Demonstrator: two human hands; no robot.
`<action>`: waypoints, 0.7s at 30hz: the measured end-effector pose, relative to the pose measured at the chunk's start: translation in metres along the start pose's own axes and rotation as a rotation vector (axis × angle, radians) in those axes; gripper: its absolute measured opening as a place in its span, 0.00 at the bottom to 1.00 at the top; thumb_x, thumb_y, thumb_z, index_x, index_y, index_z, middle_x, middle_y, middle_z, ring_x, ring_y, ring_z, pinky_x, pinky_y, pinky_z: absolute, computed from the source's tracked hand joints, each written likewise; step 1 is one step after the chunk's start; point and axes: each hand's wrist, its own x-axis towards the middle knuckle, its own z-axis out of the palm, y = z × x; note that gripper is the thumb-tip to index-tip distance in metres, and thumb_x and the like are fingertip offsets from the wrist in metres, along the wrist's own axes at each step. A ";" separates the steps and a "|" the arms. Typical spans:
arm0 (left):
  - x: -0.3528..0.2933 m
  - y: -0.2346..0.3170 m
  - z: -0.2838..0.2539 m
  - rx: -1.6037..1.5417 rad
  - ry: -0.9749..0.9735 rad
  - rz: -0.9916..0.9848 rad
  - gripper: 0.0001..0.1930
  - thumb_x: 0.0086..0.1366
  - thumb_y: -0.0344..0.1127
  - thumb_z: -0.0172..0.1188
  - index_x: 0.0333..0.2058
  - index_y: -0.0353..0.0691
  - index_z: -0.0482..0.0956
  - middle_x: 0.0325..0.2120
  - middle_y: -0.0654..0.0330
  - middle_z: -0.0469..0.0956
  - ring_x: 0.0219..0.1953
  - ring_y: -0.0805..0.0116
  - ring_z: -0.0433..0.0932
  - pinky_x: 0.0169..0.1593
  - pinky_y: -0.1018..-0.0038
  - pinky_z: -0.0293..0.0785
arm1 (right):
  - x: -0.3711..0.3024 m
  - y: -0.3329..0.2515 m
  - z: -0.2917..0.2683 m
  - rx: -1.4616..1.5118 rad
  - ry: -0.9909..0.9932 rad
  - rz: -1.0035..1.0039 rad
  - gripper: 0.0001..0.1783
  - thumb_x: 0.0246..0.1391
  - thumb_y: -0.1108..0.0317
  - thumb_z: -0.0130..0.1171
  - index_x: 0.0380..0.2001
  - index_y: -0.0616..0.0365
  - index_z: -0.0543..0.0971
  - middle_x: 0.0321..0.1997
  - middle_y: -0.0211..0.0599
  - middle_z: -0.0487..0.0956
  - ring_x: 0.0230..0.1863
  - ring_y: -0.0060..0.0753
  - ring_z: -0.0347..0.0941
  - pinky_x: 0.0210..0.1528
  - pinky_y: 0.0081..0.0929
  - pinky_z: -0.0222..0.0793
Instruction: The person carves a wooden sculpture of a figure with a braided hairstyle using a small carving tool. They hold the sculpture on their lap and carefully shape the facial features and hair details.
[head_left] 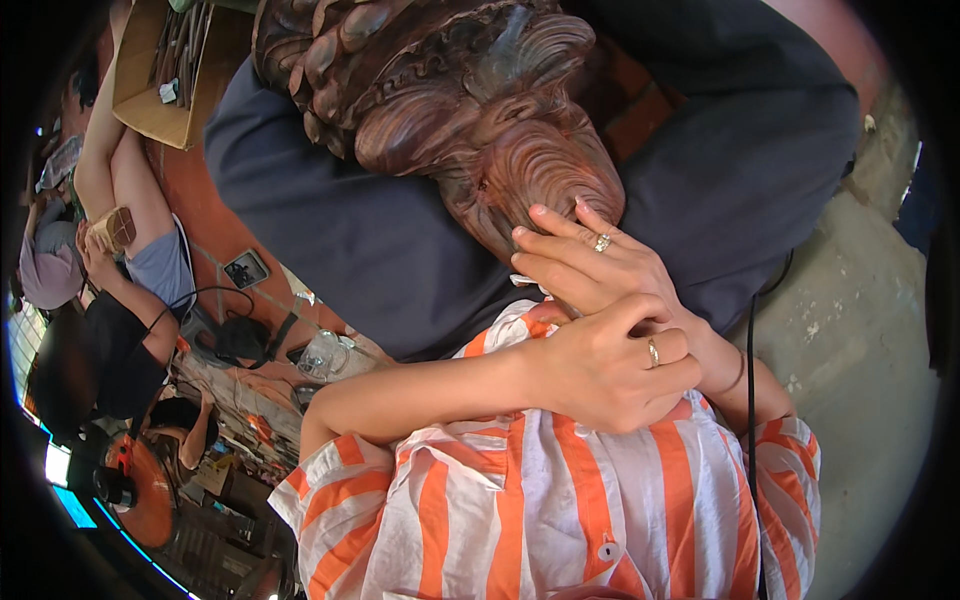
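Note:
A large carved wooden piece (540, 170), reddish-brown with swirling grain and rounded folds, lies across my dark-trousered legs. My right hand (597, 268) rests on its near rounded end, the fingers stretched out and lying along the wood; one wears a ring. Crossing over my right wrist, my left hand (622, 365) has its fingers curled in, also with a ring. Whatever those curled fingers may hold is hidden. A small white scrap (524, 281) shows just below the right fingertips, too small to make out.
At left another person holds a wooden block (118, 228). A cardboard box (155, 122) of thin sticks stands at upper left. A dark rectangular device (246, 268) lies on the red tiled floor. A black cable (751, 420) hangs down along my right side. Clutter and an orange fan (145, 495) are at lower left.

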 end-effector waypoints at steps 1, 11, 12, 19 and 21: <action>-0.002 -0.001 -0.002 -0.001 -0.018 0.017 0.11 0.27 0.41 0.57 0.13 0.44 0.71 0.20 0.67 0.66 0.27 0.68 0.67 0.35 0.69 0.69 | 0.001 -0.002 0.002 -0.008 0.013 0.012 0.24 0.50 0.58 0.55 0.49 0.59 0.78 0.60 0.40 0.74 0.68 0.42 0.62 0.70 0.43 0.52; 0.003 -0.007 -0.010 -0.048 -0.104 0.170 0.10 0.33 0.40 0.61 0.15 0.45 0.71 0.22 0.67 0.68 0.30 0.68 0.68 0.37 0.69 0.70 | 0.002 -0.008 0.005 -0.030 0.218 0.027 0.19 0.52 0.58 0.58 0.43 0.59 0.78 0.57 0.41 0.75 0.60 0.43 0.71 0.58 0.41 0.69; 0.007 -0.006 -0.010 -0.068 -0.130 0.209 0.10 0.35 0.40 0.62 0.15 0.45 0.71 0.23 0.67 0.69 0.30 0.68 0.68 0.38 0.69 0.70 | 0.000 -0.009 0.005 -0.022 0.269 0.030 0.19 0.52 0.59 0.59 0.43 0.59 0.78 0.56 0.42 0.76 0.57 0.43 0.73 0.54 0.39 0.72; 0.015 0.002 -0.010 -0.101 0.020 0.053 0.09 0.48 0.37 0.62 0.29 0.44 0.79 0.27 0.64 0.76 0.30 0.70 0.75 0.42 0.70 0.75 | -0.013 -0.009 -0.003 0.180 0.423 0.064 0.19 0.47 0.63 0.67 0.39 0.66 0.77 0.45 0.53 0.80 0.43 0.49 0.79 0.40 0.35 0.77; 0.016 0.006 -0.016 -0.099 0.057 0.022 0.11 0.48 0.37 0.62 0.32 0.43 0.80 0.26 0.64 0.76 0.29 0.70 0.75 0.41 0.70 0.76 | -0.011 -0.015 -0.005 0.207 0.406 0.057 0.18 0.46 0.65 0.67 0.39 0.65 0.77 0.43 0.51 0.81 0.40 0.46 0.80 0.38 0.34 0.76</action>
